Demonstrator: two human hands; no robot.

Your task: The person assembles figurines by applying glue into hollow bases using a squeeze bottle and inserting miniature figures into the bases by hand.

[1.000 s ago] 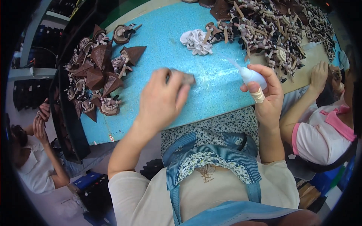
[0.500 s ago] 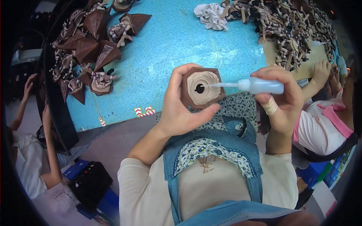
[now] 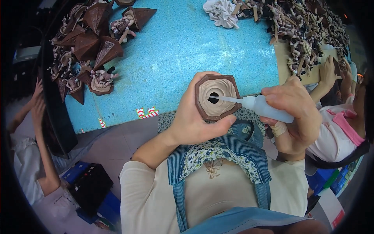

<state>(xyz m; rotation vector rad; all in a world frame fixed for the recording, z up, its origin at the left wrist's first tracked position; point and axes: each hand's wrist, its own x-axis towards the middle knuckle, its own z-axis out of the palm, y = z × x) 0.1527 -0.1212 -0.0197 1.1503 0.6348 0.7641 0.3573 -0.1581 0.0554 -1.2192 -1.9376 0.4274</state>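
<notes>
My left hand (image 3: 194,117) is wrapped round a brown eight-sided figurine base (image 3: 228,93), its rippled beige hollow turned up. A dark hole lies at the centre of that hollow. In my right hand (image 3: 298,113) is a small translucent squeeze bottle (image 3: 269,109), gripped between thumb and fingers. Its long thin nozzle points left, with the tip at the edge of the dark hole. Whether any liquid comes out is too small to see. A beige strip of tape wraps my right thumb.
Brown pointed bases with figures (image 3: 87,46) are heaped at the table's left. Many small figure parts (image 3: 304,31) cover the right, near a crumpled white cloth (image 3: 221,13). Co-workers' arms show at left (image 3: 44,148) and right (image 3: 329,76). The blue table (image 3: 167,62) ends just beyond my hands.
The base and bottle have shifted slightly right and toward me, the base's hollow turning more fully upward. The nozzle now slopes down to the right. Both holds stay the same.
</notes>
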